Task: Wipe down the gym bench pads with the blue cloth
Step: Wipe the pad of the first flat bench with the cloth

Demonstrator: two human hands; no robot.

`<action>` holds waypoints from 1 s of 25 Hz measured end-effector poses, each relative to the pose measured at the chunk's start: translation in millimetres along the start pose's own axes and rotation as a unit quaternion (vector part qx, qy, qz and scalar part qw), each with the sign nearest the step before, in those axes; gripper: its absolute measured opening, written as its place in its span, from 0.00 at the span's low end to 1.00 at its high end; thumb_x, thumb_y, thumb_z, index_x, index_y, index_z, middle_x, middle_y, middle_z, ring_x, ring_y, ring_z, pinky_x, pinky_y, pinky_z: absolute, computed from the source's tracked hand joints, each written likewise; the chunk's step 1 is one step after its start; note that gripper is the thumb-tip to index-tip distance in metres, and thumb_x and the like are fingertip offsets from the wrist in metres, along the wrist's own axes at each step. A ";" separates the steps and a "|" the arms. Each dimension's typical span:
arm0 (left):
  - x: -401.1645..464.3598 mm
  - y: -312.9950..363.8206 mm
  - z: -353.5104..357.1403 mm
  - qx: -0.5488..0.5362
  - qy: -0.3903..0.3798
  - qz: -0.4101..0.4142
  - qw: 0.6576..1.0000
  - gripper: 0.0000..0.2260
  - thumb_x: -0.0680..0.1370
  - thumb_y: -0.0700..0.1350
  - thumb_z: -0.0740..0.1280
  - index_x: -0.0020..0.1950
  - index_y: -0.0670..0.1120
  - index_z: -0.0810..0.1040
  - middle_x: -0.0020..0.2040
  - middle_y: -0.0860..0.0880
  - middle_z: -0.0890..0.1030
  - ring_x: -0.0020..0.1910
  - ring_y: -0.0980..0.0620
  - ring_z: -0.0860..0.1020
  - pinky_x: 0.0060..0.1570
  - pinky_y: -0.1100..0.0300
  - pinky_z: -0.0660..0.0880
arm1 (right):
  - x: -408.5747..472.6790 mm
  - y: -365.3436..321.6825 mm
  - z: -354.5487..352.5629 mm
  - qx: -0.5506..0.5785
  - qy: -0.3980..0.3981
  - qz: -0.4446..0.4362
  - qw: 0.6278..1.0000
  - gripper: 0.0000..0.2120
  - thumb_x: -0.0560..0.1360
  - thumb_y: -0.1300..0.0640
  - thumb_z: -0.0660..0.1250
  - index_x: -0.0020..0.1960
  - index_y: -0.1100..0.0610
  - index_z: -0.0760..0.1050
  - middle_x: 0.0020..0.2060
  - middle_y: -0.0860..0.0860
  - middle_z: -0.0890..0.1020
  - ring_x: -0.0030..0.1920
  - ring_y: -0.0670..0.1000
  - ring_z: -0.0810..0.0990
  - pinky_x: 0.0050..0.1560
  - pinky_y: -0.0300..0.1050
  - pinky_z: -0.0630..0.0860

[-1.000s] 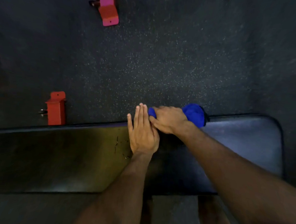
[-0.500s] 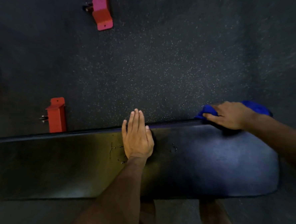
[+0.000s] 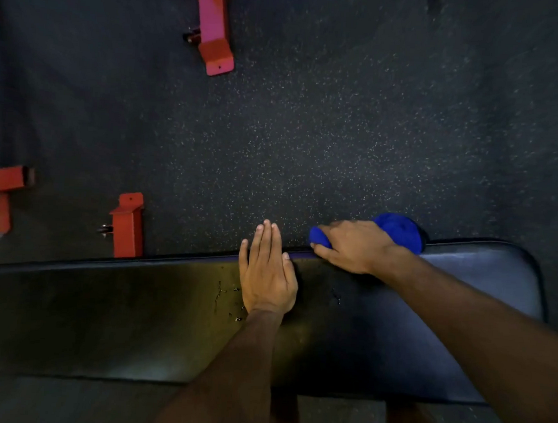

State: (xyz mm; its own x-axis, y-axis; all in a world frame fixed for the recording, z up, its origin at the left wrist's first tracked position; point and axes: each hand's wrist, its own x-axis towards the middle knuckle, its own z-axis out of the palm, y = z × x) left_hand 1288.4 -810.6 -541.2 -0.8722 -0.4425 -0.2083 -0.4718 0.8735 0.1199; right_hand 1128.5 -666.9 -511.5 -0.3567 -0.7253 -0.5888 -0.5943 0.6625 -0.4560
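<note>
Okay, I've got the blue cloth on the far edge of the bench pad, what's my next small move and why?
Probably draw the blue cloth toward you across the pad. Your right hand grips it at the far edge, so the near surface looks unwiped, and the left hand lies flat on the pad, bracing it.

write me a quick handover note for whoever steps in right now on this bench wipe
Left hand: flat, fingers straight, resting on the bench pad near its far edge.
Right hand: grips the bunched blue cloth against the pad's far edge, right of the left hand.
Done: cannot tell how much is wiped; small droplets show beside the left hand.
Left: wipe the pad's top, left end to right end, then any other pads.
</note>
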 end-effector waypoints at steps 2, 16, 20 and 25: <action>-0.1 -0.2 0.3 0.002 0.000 0.002 1.000 0.27 0.84 0.51 0.48 0.81 0.42 0.63 0.81 0.47 0.63 0.80 0.51 0.60 0.79 0.48 0.49 | -19.8 29.6 -8.0 -0.005 0.005 0.027 1.000 0.25 0.80 0.35 0.50 0.63 0.50 0.73 0.59 0.54 0.80 0.56 0.56 0.79 0.52 0.51 0.73; 0.1 -2.8 3.6 -0.030 0.003 0.015 0.999 0.28 0.83 0.51 0.46 0.81 0.42 0.63 0.80 0.46 0.66 0.81 0.49 0.60 0.79 0.45 0.50 | 0.1 -19.3 6.9 -0.015 0.050 0.045 0.998 0.24 0.79 0.37 0.52 0.63 0.50 0.75 0.58 0.54 0.81 0.57 0.57 0.79 0.55 0.53 0.73; -0.7 -1.4 -2.9 -0.033 -0.031 0.032 0.998 0.30 0.82 0.53 0.44 0.82 0.43 0.59 0.82 0.46 0.62 0.82 0.50 0.56 0.80 0.44 0.47 | -38.4 34.6 5.0 -0.012 0.084 0.052 0.995 0.23 0.77 0.36 0.53 0.61 0.49 0.74 0.57 0.54 0.81 0.56 0.59 0.80 0.54 0.54 0.76; 13.1 54.0 -21.3 -0.059 -0.032 0.132 0.989 0.31 0.82 0.56 0.47 0.83 0.43 0.54 0.83 0.44 0.57 0.82 0.49 0.53 0.80 0.44 0.45 | -89.3 93.0 -23.0 -0.024 0.219 0.094 0.971 0.19 0.79 0.40 0.57 0.56 0.53 0.74 0.53 0.56 0.81 0.53 0.60 0.80 0.51 0.53 0.73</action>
State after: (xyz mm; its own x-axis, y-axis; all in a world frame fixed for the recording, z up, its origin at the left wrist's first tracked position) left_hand 1248.7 -773.6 -516.7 -0.9589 -0.1857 -0.2147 -0.2441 0.9256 0.2894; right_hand 1088.5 -544.9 -486.0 -0.7286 -0.6087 -0.3140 -0.5177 0.7896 -0.3294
